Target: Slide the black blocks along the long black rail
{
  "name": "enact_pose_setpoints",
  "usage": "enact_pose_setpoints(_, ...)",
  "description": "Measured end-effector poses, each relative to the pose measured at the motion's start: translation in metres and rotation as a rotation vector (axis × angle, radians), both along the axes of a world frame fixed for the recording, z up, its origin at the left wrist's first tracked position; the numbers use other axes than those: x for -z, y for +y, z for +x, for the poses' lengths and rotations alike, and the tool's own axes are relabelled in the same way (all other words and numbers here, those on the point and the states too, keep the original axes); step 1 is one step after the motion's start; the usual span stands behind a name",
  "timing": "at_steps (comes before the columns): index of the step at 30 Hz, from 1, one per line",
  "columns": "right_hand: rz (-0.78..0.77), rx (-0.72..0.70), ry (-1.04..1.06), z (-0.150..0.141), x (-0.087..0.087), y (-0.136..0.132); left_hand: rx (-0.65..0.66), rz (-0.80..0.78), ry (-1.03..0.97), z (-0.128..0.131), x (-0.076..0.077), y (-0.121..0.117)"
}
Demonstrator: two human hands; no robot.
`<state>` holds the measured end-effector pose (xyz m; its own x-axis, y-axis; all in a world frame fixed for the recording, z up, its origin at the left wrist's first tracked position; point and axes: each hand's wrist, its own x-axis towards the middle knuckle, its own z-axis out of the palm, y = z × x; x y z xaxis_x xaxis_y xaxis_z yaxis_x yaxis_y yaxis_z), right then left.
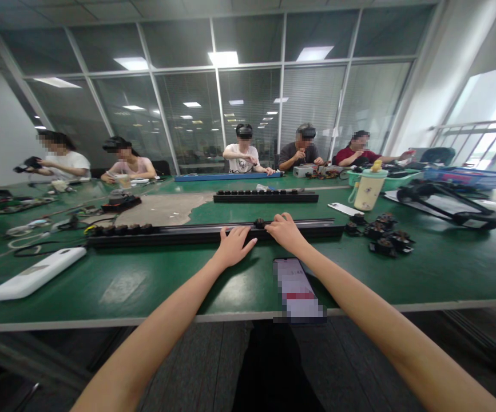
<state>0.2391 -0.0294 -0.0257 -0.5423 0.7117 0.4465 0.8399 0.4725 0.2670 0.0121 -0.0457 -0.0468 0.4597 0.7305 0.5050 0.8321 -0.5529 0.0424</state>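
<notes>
A long black rail lies across the green table in front of me, with several small black modules seated near its left end. Another small black module sits on the rail between my hands. My left hand rests on the rail's near side, fingers stretched out and thumb apart. With bent fingers, my right hand grips at the right side of the middle module; its fingertips are partly hidden. To the right of the rail, several loose black modules lie in a cluster.
A phone lies at the near table edge, below my right forearm. The left holds a white elongated case and cables. A second rail lies farther back. At right stand a cup and baskets. Several people sit opposite.
</notes>
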Motion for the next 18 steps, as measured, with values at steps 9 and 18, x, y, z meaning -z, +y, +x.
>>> enact_pose_setpoints(9, -0.008, 0.002, -0.014, -0.0005, -0.0016, -0.0005, 0.099, 0.04, -0.001, -0.0032, 0.0002, 0.008)
enact_pose_setpoints(18, -0.003, -0.007, 0.013, 0.0001, -0.0004, 0.0009, 0.101, 0.053, -0.006, -0.0031, 0.0004, 0.0076)
